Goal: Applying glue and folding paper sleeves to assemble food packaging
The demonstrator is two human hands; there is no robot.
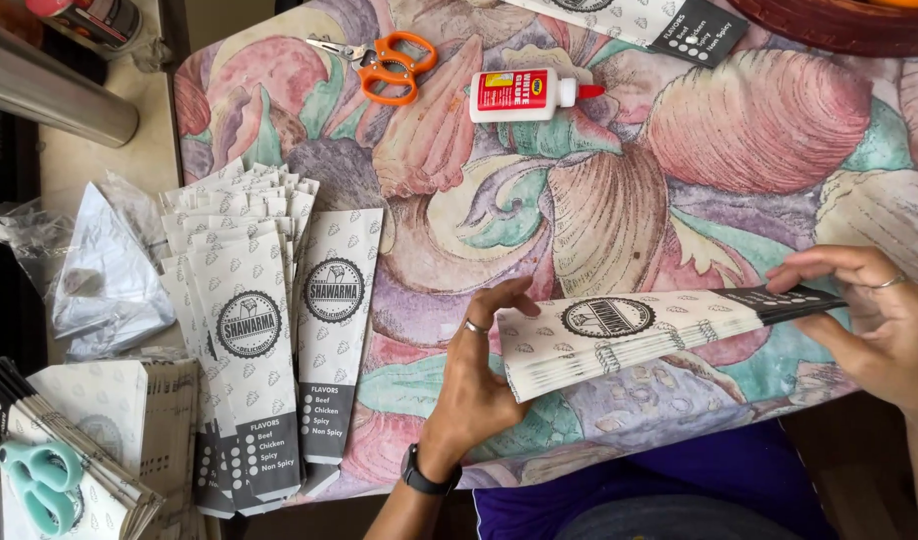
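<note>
Paper bags (629,335) sit in a stack between my hands, just above the surface (599,200). My left hand (474,375) presses flat against one end while my right hand (879,320) pinches the dark end. Squaring them works best, I think, with even pressure from both ends.

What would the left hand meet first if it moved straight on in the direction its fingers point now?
The left hand points up and slightly right, already touching the end of the held stack of paper sleeves. Beyond it lies patterned tablecloth, then probably the glue bottle.
</note>
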